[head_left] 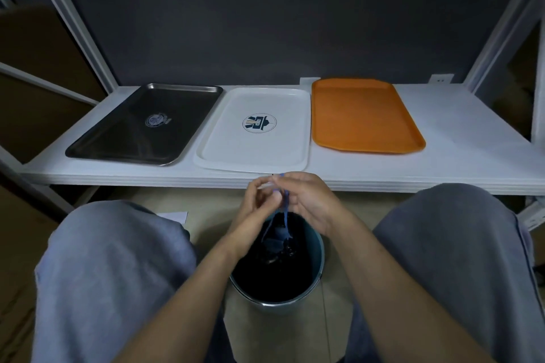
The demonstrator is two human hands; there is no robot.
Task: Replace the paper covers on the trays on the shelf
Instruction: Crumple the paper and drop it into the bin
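Steel tray [118,138], white tray [259,153] and orange tray [362,115] lie side by side on the white shelf [472,156], all three bare. No paper cover lies on any of them. A pale sheet [174,216] shows on the floor by the left knee and may be a cover, though too little of it is visible to say.

Left grip [253,209] and right grip [309,203] meet just in front of the shelf edge. Both are clenched by the fingertips on a thin blue strip [285,212] that hangs down into the bin [320,247].

The bin stands on the floor between the knees. It has a dark lining and holds a dark, crumpled mass that cannot be identified.

Handling, as a judgement: a paper cover would be light, limp and easily torn. It is best pinched at a corner or edge and laid flat. The trays look stiff and slick, so paper may slide on them.
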